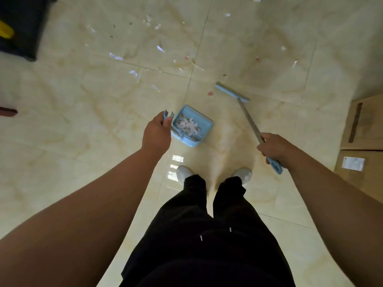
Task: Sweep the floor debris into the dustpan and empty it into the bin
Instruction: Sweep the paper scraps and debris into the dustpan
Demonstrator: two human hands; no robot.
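A light blue dustpan (191,119) sits just ahead of my feet, holding a heap of white paper scraps (189,125). My left hand (156,133) grips the blue top of the dustpan's upright handle (166,117). My right hand (274,147) grips the broom's metal pole (249,121) near its blue end grip. The blue broom head (231,92) lies low over the floor to the right of the dustpan, beside a pink scrap (210,93). White and pink debris (159,48) is scattered over the cream tiles further ahead.
A dark bag or case with a yellow item (19,25) lies at the far left. Cardboard boxes (364,131) stand along the right edge. My two feet in white shoes (184,172) stand behind the dustpan. No bin is in view.
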